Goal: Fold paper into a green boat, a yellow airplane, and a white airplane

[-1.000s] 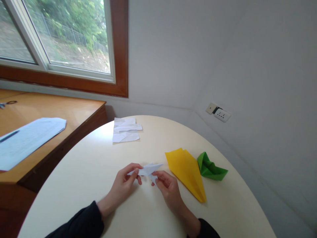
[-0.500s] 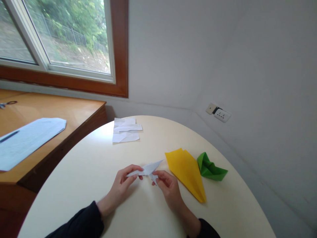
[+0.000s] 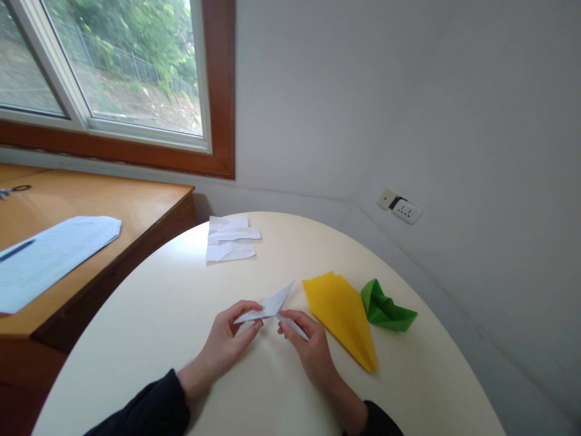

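Observation:
Between my hands is a folded white paper figure (image 3: 274,303) with pointed ends, one of them tilted up and away to the right. My left hand (image 3: 229,333) pinches its left point between thumb and fingers. On the other side, my right hand (image 3: 308,345) grips a narrow white flap that slants down to the right. Just right of my right hand lies a folded yellow paper (image 3: 340,315) shaped like a paper plane. A green paper boat (image 3: 388,309) sits against its far side.
White paper strips (image 3: 231,239) lie at the far edge of the round table (image 3: 149,315). The wooden desk (image 3: 149,194) on the left bears paper sheets (image 3: 68,248), a pen (image 3: 17,249) and scissors (image 3: 16,191). A wall socket (image 3: 407,210) is at the right.
The upper point of the white paper has swung upward and a little left. The flap in my right hand now slants further to the right. The other papers have stayed put.

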{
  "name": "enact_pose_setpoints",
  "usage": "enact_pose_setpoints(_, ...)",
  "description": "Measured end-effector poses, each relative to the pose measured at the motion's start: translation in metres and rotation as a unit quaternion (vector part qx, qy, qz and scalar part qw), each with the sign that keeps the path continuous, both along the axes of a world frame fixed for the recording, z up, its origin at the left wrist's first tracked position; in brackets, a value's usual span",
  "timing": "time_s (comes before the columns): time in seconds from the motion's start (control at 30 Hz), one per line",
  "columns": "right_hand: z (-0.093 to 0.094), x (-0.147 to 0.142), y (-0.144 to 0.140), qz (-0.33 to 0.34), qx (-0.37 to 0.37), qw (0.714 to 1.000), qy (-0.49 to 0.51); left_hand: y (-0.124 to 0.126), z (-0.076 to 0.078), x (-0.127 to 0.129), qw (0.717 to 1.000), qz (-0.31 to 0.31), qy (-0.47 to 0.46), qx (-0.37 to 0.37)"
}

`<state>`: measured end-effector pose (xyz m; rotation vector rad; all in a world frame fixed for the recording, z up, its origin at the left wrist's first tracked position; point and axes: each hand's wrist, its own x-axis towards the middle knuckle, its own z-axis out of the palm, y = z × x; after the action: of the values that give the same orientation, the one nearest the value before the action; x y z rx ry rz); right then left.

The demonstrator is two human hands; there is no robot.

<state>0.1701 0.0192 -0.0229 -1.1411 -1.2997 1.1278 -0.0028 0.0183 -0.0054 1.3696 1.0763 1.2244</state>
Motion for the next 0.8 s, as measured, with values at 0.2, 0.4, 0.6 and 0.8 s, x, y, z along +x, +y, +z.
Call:
enact_pose_setpoints(0.2,-0.0004,-0.0011,0.0004,0.016,0.002,1.000,0.001,0.0015,-0.0028,0.0002,0.999,0.022,0.033,0.015)
enact_pose_setpoints(0.4,-0.0004,-0.0013,-0.0007,0.031,-0.010,0.999,0.004,0.0032,-0.0036,0.0004,0.997,0.037,0.060,0.032)
enact_pose_setpoints(0.6,0.0003,-0.0015,-0.0009,0.043,-0.009,0.999,0.008,0.0037,-0.0052,0.0004,0.997,0.036,0.064,0.026)
enact_pose_setpoints(0.8,-0.0010,-0.0016,-0.0003,0.060,0.003,0.998,0.023,0.0062,-0.0065,-0.0012,0.992,0.046,0.074,0.096)
